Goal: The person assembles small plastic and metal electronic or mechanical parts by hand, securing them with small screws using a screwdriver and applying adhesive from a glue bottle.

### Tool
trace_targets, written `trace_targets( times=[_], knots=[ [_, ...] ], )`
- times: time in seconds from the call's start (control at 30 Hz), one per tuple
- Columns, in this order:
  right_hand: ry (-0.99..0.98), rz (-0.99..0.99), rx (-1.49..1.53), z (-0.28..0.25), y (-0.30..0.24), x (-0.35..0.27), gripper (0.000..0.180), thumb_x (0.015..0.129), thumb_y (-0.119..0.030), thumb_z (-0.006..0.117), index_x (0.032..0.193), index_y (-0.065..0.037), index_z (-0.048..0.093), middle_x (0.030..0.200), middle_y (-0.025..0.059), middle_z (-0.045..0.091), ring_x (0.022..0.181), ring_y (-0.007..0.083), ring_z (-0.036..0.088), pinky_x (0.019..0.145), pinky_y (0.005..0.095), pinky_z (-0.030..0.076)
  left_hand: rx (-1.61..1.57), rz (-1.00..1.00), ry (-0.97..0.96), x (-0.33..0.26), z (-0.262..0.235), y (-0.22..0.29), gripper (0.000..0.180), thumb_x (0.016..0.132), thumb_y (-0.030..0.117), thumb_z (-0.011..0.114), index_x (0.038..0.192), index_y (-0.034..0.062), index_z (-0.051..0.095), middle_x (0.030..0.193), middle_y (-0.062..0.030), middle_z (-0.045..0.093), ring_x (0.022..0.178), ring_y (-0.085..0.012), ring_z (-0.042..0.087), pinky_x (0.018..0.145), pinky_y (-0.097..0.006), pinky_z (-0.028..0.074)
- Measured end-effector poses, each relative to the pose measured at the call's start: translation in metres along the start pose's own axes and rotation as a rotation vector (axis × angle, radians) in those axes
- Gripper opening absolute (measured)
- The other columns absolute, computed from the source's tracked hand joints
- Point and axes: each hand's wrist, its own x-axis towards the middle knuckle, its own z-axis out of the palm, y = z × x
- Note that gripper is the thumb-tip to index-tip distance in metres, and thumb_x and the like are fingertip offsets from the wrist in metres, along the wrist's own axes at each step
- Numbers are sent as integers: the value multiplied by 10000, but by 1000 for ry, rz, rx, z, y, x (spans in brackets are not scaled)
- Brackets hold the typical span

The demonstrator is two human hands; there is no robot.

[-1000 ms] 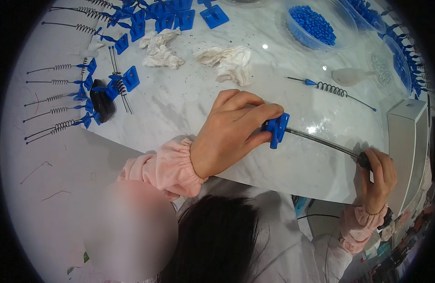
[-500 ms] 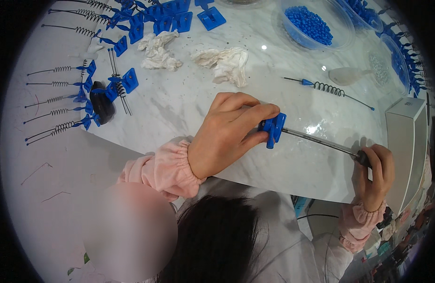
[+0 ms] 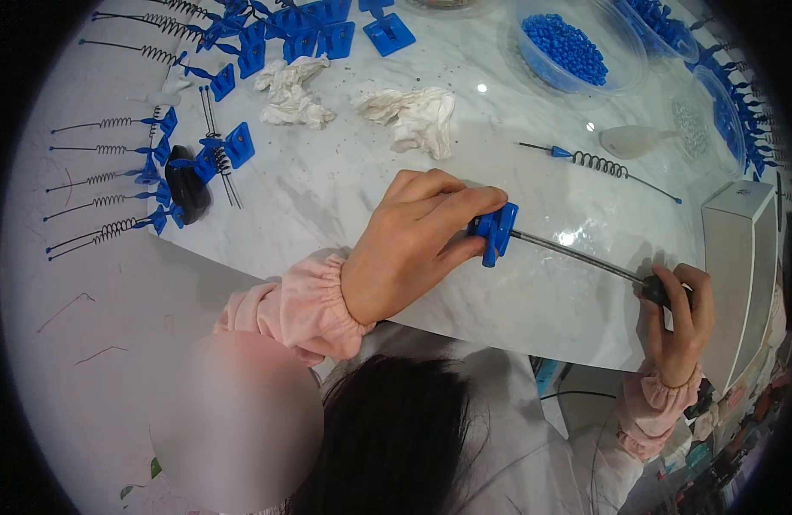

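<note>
Blue base (image 3: pixel 500 230), pinched in my left hand (image 3: pixel 413 245) above the table (image 3: pixel 499 313); screwdriver (image 3: pixel 578 255), gripped in my right hand (image 3: pixel 683 322), meeting it. Apparently finished: spring assemblies (image 3: pixel 240 144), leftward. Apparently pending: this base; baseless spring rod (image 3: pixel 598 163).

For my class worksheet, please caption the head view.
Left hand pinches a blue piece; right hand grips a dark-handled tool over a marble-patterned tabletop.

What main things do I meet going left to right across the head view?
Black coiled wires overhanging the table edge, black rounded object, crumpled white tissue, left hand, blue plastic piece it holds, metal rod, right hand on a black handle, white box.
</note>
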Motion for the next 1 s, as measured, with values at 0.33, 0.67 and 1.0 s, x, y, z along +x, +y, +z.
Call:
trace_targets(
  times=[0.33, 0.67, 1.0],
  knots=[
    [-64, -84, -20, -8, -6, 14, 418, 717, -41, 701, 1133, -9, 682, 993, 158, 622, 889, 314, 604, 743, 395, 482, -7, 5, -10, 1, 0, 2, 561, 646, -19, 798, 1189, 85, 700, 1164, -32, 722, 978, -231, 636, 902, -319, 467],
    [-19, -97, -30, -1, 11, -7, 420, 720, -65, 713, 1135, -9, 679, 1006, 158, 611, 907, 322, 595, 750, 403, 483, -18, 14, -1, 2, -1, 2, 548, 646, -14, 804, 1177, 78, 708, 1156, -39, 724, 988, -227, 638, 899, -316, 470],
    [-47, -70, -37, -7, 0, 2, 446, 688, -39, 717, 1131, -7, 675, 1012, 165, 607, 919, 329, 598, 733, 393, 491, -18, -6, 4, 1, 0, 1, 542, 654, -2, 801, 1181, 84, 709, 1158, -35, 725, 998, -225, 635, 901, -322, 473]
  ],
)
